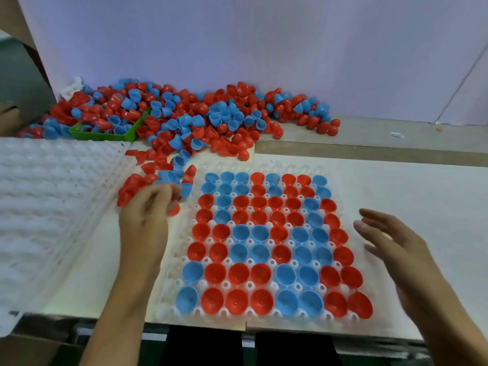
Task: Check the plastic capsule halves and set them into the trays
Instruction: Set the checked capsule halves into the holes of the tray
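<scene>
Showing, near to far:
Tray point(184, 253): white, near centre, its pockets filled with red and blue capsule halves point(264, 249), open sides up.
Right hand point(396, 247): just right of the tray, fingers straight, grasping nothing.
Left hand point(148, 207): left of the tray's far corner, fingers curled round a red half point(174, 209).
Empty trays point(52, 194): stacked, far left.
Loose pile point(184, 120): red and blue halves, far side; green basket point(103, 136) among them.

Single head view, wide-angle, close, looking forward-down over tray point(182, 260) on table point(409, 196) toward rear wall point(264, 48).
</scene>
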